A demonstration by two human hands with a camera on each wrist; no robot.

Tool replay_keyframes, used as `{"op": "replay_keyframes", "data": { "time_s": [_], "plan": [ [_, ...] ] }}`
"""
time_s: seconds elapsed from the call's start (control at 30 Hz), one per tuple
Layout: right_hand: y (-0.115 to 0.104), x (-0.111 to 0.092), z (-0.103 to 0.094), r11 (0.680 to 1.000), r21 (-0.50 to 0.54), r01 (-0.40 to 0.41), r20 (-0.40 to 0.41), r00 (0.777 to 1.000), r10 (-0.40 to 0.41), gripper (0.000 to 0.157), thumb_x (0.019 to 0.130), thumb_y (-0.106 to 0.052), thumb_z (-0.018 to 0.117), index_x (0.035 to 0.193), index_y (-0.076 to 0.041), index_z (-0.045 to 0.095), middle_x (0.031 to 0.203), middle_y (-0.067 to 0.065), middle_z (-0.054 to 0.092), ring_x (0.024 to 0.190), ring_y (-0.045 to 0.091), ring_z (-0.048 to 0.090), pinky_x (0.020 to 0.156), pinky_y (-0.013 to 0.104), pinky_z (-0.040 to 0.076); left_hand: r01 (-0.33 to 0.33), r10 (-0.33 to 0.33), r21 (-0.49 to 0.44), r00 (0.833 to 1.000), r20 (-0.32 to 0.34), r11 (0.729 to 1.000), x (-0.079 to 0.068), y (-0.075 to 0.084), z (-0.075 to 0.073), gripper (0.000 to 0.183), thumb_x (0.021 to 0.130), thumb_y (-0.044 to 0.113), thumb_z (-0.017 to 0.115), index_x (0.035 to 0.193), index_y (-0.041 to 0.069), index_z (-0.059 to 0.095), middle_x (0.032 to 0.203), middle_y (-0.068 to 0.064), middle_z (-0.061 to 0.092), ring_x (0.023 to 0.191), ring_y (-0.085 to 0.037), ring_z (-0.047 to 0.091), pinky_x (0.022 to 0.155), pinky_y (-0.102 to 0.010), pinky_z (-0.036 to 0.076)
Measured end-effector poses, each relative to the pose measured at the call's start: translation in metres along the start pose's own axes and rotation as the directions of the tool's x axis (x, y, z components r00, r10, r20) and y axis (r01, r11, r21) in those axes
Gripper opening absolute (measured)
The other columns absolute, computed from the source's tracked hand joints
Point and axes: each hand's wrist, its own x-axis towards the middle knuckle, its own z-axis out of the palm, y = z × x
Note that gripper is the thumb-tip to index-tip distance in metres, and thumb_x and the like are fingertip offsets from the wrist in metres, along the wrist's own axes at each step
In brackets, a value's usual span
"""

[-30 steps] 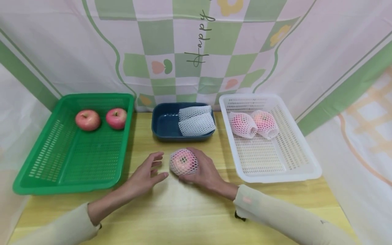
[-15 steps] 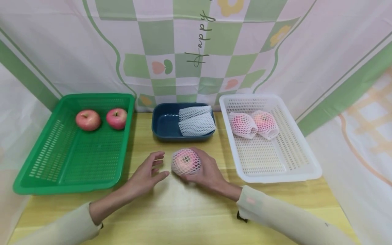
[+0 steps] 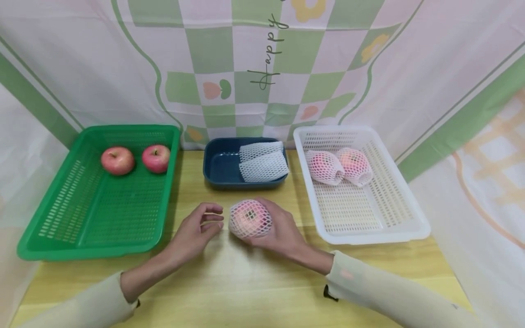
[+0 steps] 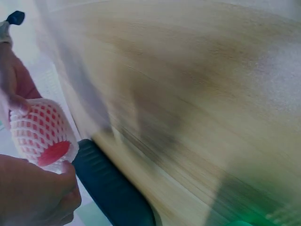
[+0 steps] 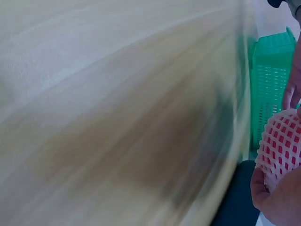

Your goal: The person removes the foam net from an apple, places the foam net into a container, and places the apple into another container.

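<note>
My right hand (image 3: 285,230) grips an apple in a white foam net (image 3: 248,219) from its right side, above the middle of the table. The fingers of my left hand (image 3: 193,234) are loosely bent, a small gap left of that apple. Red apple skin shows at one end of the foam net (image 4: 40,127) in the left wrist view, close to my left fingers. In the right wrist view my right thumb and palm lie against the netted apple (image 5: 280,146); part of it is cut off by the frame edge.
A green basket (image 3: 162,218) at left holds two bare apples (image 3: 118,161). Behind the hands, a navy tray (image 3: 221,183) holds foam nets (image 3: 264,166). At right, a white basket (image 3: 404,205) holds two netted apples (image 3: 354,166). A patterned cloth (image 3: 213,50) hangs behind.
My right hand and the netted apple have shifted slightly to the right. My left fingers and thumb have drawn closer together. Baskets and tray stay as they were.
</note>
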Motion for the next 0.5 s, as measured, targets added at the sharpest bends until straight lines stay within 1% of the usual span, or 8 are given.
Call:
{"op": "replay_keyframes", "data": {
  "time_s": [0.2,0.37,0.43,0.5],
  "plan": [
    [-0.01,-0.001,-0.009,1.0,-0.01,0.02,0.005,1.0,-0.02,0.096,0.066,-0.03,0.099,0.146,-0.002,0.056,0.136,0.014,0.069,0.12,0.029,0.069,0.106,0.045,0.057,-0.026,0.027,0.029,0.999,-0.043,0.999,-0.001,0.003,0.001,0.022,0.102,0.001,0.066,0.124,-0.002,0.065,0.124,-0.018,0.071,0.118,-0.029,0.069,0.099,-0.031,0.06],
    [-0.015,-0.002,-0.016,1.0,-0.005,0.031,0.015,0.999,-0.03,0.096,0.065,-0.028,0.099,0.147,-0.002,0.056,0.135,0.014,0.069,0.118,0.028,0.07,0.103,0.044,0.059,-0.046,0.047,0.012,0.997,-0.057,0.999,0.001,0.004,0.003,0.017,0.101,-0.001,0.067,0.117,0.001,0.071,0.111,-0.011,0.077,0.105,-0.024,0.076,0.091,-0.035,0.064],
    [-0.017,-0.002,-0.017,0.999,0.002,0.037,0.021,0.999,-0.037,0.096,0.065,-0.026,0.099,0.147,-0.002,0.056,0.135,0.013,0.069,0.118,0.027,0.07,0.102,0.043,0.059,-0.062,0.064,0.027,0.996,-0.057,0.998,0.001,0.004,0.003,0.018,0.1,-0.001,0.069,0.116,0.002,0.074,0.108,-0.009,0.078,0.103,-0.022,0.076,0.093,-0.038,0.064],
    [-0.019,-0.002,-0.019,0.999,0.007,0.046,0.028,0.999,-0.046,0.096,0.064,-0.025,0.1,0.147,-0.002,0.056,0.134,0.012,0.069,0.117,0.026,0.069,0.102,0.043,0.059,-0.075,0.078,0.061,0.995,-0.058,0.995,0.002,0.004,0.004,0.019,0.098,0.0,0.073,0.116,0.005,0.076,0.107,-0.006,0.079,0.102,-0.019,0.076,0.098,-0.04,0.062]
  ]
}}
